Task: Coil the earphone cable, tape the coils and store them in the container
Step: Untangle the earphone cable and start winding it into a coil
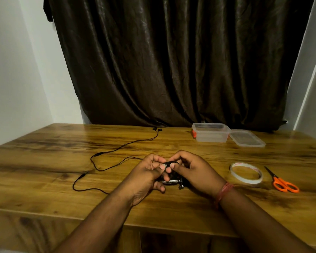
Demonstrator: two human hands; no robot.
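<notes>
1. I see my left hand (150,172) at the near middle of the wooden table (44,161), fingers curled, thumb and fingers pinching the black earphone cable (117,149).
2. My right hand (188,170) sits just beside it, touching it, fingers bent and pinching the same cable at the top of the small bundle between both hands.
3. A dark, partly metallic piece (171,181) shows under the hands; I cannot tell what it is.
4. From my hands the cable runs left in loose curves over the table, then far toward the curtain (171,61), ending in the two earbuds (157,129) near the far edge.
5. The clear container (211,133) stands open at the far right, its lid (246,138) lying flat just right of it, touching it.
6. The roll of tape (246,175) lies flat right of my right hand, well apart from the container.
7. The orange-handled scissors (281,181) lie just right of the tape, blades pointing far-left.
8. A red thread band (223,193) circles my right wrist.
</notes>
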